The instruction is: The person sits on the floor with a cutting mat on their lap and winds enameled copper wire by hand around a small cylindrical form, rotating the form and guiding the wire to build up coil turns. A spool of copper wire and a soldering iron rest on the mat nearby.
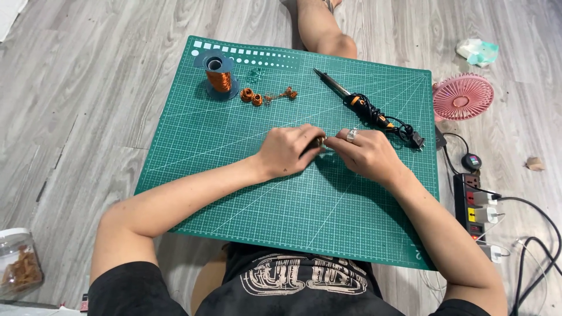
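My left hand (287,150) and my right hand (364,153) meet at the middle of a green cutting mat (234,175). Between their fingertips they pinch a small brownish object (319,141), mostly hidden by the fingers. A ring sits on a finger of my right hand. Farther back on the mat stands a spool of copper wire (219,76), with two small copper coils (252,96) and a tangle of copper wire (282,94) beside it. A soldering iron (351,98) with a black cord lies at the mat's back right.
The mat rests on a grey wood floor. A pink fan (463,97) and a power strip (472,205) with plugs and cables lie to the right. A clear jar (19,263) stands at the lower left. A leg (321,29) shows beyond the mat.
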